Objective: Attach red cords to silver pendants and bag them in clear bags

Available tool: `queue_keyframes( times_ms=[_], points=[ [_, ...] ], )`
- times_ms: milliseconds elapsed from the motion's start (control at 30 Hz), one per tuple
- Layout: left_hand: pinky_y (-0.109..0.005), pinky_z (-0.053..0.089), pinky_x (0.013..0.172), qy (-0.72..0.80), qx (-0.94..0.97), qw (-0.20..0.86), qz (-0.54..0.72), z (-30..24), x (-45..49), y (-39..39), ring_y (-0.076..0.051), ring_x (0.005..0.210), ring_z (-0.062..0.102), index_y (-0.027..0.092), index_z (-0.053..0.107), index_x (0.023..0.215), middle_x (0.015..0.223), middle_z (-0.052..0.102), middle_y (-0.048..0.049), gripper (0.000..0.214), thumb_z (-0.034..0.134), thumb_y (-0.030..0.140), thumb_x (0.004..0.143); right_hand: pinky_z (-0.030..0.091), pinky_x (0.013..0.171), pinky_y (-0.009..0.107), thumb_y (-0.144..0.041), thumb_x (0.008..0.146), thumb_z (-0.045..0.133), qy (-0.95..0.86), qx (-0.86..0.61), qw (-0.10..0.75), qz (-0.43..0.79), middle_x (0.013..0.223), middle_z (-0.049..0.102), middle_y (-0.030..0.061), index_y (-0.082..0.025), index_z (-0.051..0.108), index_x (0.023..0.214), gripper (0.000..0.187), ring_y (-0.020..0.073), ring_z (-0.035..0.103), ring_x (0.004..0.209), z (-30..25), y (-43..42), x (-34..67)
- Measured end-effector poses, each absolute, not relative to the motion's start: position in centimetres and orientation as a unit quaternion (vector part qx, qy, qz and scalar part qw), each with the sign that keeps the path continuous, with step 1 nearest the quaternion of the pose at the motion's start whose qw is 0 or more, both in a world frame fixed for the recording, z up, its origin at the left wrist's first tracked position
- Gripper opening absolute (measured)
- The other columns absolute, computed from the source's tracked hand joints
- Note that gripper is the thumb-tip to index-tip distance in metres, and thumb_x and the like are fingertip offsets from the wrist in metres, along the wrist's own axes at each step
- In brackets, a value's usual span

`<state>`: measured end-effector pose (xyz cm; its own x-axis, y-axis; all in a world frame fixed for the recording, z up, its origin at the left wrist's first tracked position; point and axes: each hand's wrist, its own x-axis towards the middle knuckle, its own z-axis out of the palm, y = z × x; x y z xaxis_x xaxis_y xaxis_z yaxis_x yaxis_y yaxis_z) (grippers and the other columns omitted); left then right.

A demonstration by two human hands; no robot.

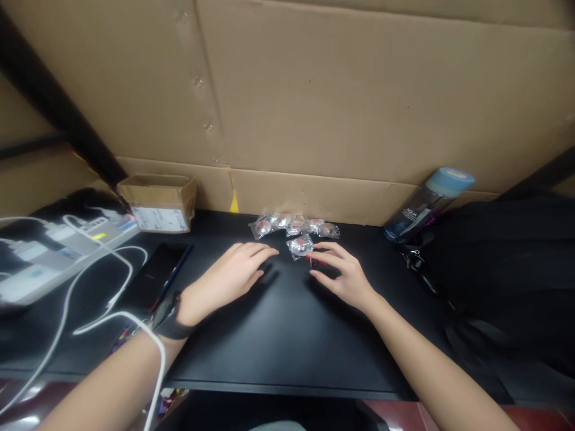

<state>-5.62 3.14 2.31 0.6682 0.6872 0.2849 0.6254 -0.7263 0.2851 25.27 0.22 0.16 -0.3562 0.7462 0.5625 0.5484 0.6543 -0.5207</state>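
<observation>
Stretched out over the black desk, my left hand [240, 266] has its fingers extended and slightly apart, with nothing in it. It wears a dark wristwatch [173, 317]. My right hand [344, 272] is open beside a small clear plastic packet [300, 246] with a round silvery piece inside. Its fingertips are at the packet's right edge; I cannot tell how firmly they touch. A small red item [318, 259] shows partly between the right fingers and thumb, its kind unclear. Just behind lies a row of several similar clear packets [294, 224] with silvery round pieces and red marks.
On the left are a white power strip [67, 251], white cables [130, 269], a dark phone [155, 275] and an open cardboard box [157, 200]. To the right, a blue-capped bottle [424, 206] leans by a black bag [503, 281]. A cardboard wall [359, 108] closes the back.
</observation>
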Motion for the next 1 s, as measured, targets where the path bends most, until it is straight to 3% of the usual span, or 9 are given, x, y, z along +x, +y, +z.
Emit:
queue_keyframes(
  times_ms=[133,333,533,700,867,1000],
  points=[
    [-0.043,0.042,0.108,0.367,0.910,0.040,0.191,1.9,-6.5,4.7,-0.026,0.130,0.060,0.025,0.062,0.136,0.140,0.067,-0.0093,0.048,0.047,0.005,0.095,0.064,0.089,0.039,-0.021,0.092,0.073,-0.820,-0.401,0.388,0.129,0.130,0.065,0.0095,-0.030,0.073,0.127,0.037,0.0194,0.073,0.094,0.0,0.2,25.2],
    [-0.041,0.047,0.110,0.411,0.892,0.065,0.176,1.1,-9.0,7.1,-0.028,0.126,0.063,0.025,0.069,0.128,0.138,0.066,-0.0086,0.033,0.057,0.029,0.098,0.065,0.088,0.040,-0.022,0.092,0.072,-0.823,-0.398,0.383,0.135,0.130,0.066,0.0089,-0.031,0.072,0.129,0.038,0.0200,0.073,0.095,0.1,0.1,25.1],
    [-0.038,0.050,0.107,0.425,0.870,0.104,0.227,1.1,-10.0,8.4,-0.024,0.117,0.067,0.023,0.068,0.127,0.130,0.069,-0.0069,0.041,0.048,0.015,0.093,0.065,0.088,0.040,-0.021,0.092,0.073,-0.823,-0.400,0.380,0.136,0.131,0.065,0.0090,-0.031,0.072,0.129,0.039,0.0211,0.073,0.099,0.0,0.2,25.3],
    [-0.034,0.054,0.091,0.428,0.841,0.175,0.283,1.6,-8.0,7.4,-0.022,0.102,0.070,0.023,0.069,0.125,0.122,0.071,-0.0074,0.037,0.053,0.018,0.092,0.063,0.092,0.040,-0.020,0.093,0.071,-0.835,-0.368,0.378,0.158,0.133,0.063,0.0098,-0.030,0.070,0.130,0.039,0.0199,0.072,0.099,0.4,-0.2,24.9],
    [-0.037,0.052,0.098,0.384,0.846,0.202,0.310,1.0,-4.2,4.6,-0.023,0.107,0.068,0.022,0.073,0.115,0.118,0.070,-0.0081,0.029,0.056,0.015,0.093,0.063,0.092,0.037,-0.019,0.095,0.067,-0.869,-0.313,0.348,0.164,0.141,0.059,0.0108,-0.030,0.067,0.136,0.042,0.0186,0.071,0.101,1.0,-1.4,23.6],
    [-0.036,0.053,0.100,0.349,0.860,0.224,0.297,0.2,-2.3,3.2,-0.022,0.111,0.067,0.022,0.077,0.107,0.121,0.068,-0.0085,0.030,0.053,0.009,0.093,0.058,0.103,0.041,-0.019,0.097,0.064,-0.885,-0.307,0.321,0.142,0.145,0.058,0.0120,-0.029,0.063,0.140,0.044,0.0229,0.066,0.121,1.4,-2.0,23.1]
  ],
)
